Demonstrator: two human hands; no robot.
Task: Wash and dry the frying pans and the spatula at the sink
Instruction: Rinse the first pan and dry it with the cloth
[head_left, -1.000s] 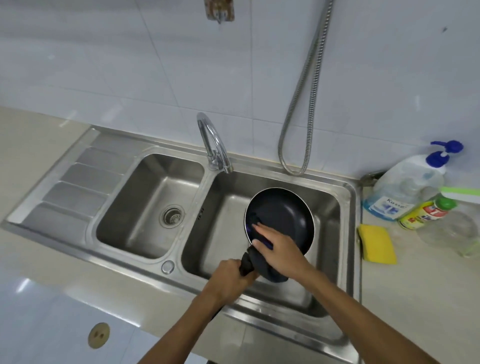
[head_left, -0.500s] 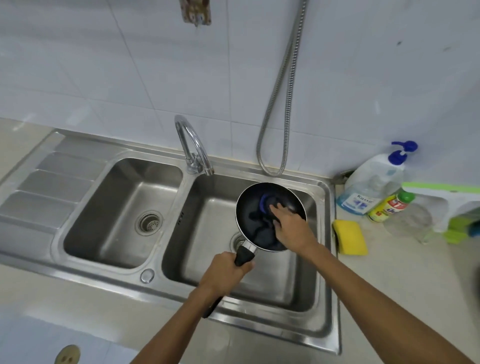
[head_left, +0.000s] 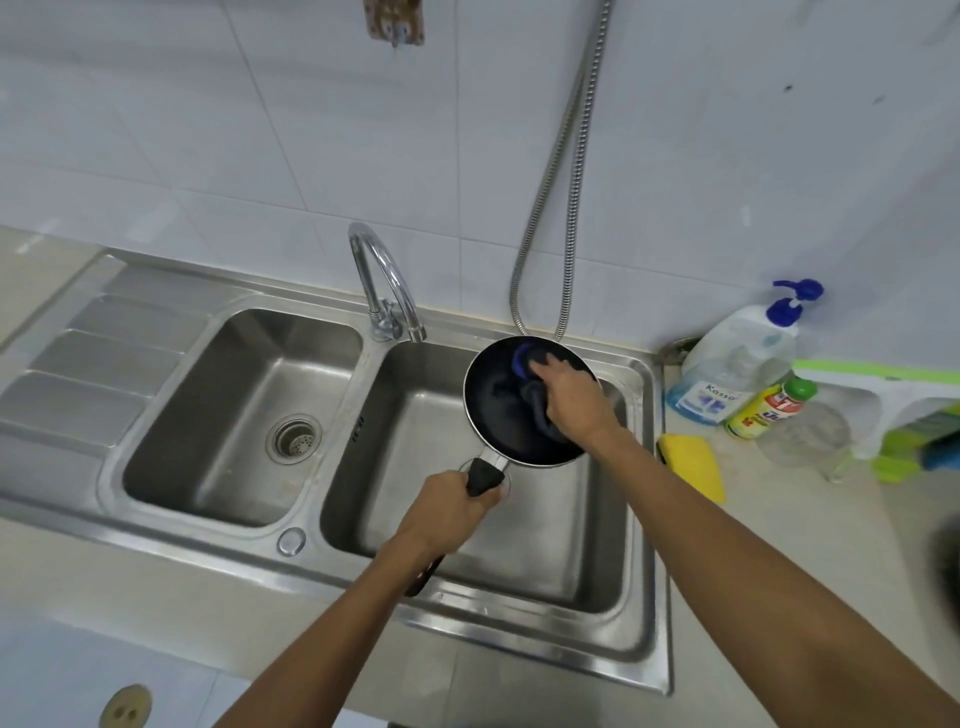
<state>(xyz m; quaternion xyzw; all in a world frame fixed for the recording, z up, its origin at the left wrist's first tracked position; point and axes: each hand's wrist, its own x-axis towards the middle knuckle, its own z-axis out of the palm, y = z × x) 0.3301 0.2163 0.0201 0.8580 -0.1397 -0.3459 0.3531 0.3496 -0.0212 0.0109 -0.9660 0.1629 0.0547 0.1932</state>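
Draining board (head_left: 98, 358), ribbed steel, far left; left basin (head_left: 208, 441) with round drain (head_left: 294, 436); curved tap (head_left: 387, 283) behind the divider; right basin (head_left: 519, 561); left hand (head_left: 441, 512) wrapped tight around the black handle (head_left: 483, 475) of the frying pan (head_left: 498, 415), which is held tilted above the right basin, dark inside facing up; right hand (head_left: 574, 397) inside the pan, fingers pressed down on a dark blue cloth (head_left: 524, 364) against its far rim; metal hose (head_left: 566, 171) hanging down the tiled wall; yellow sponge (head_left: 693, 465) on the desk (head_left: 810, 545) just beside the sink's right edge; soap bottle (head_left: 737, 364) with blue pump; small yellow bottle (head_left: 774, 408) with green cap.
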